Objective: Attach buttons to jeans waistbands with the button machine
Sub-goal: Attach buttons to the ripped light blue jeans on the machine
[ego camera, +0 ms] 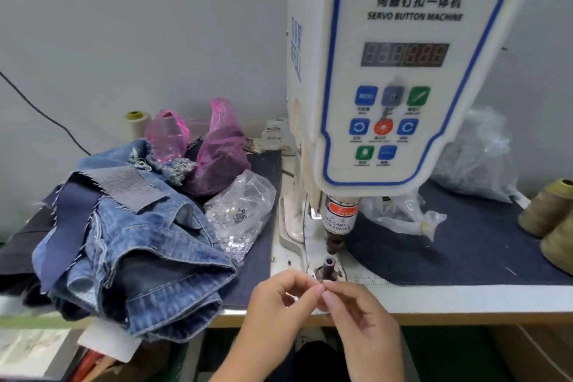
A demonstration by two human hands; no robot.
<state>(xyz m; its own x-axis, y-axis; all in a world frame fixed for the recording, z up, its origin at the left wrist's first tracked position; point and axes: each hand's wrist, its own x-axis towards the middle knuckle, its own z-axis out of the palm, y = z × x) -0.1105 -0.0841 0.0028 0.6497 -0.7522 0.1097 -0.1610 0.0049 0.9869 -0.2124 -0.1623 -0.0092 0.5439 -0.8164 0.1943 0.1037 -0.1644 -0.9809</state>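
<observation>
Buttons are what I am sorting out: my left hand [276,298] and right hand [356,310] meet fingertip to fingertip just in front of the machine's lower post [328,265], pinching something too small to identify, probably a button part. The jeans [139,257] lie heaped on the table [465,257], well left of the machine [397,71]. I should seat the piece squarely on the post, fingers clear of the punch [336,226] above.

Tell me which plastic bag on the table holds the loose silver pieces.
The clear plastic bag just left of the button machine, beside the jeans pile. Shiny silver pieces show through it; the pink bags behind it are tinted, their contents unclear.
</observation>
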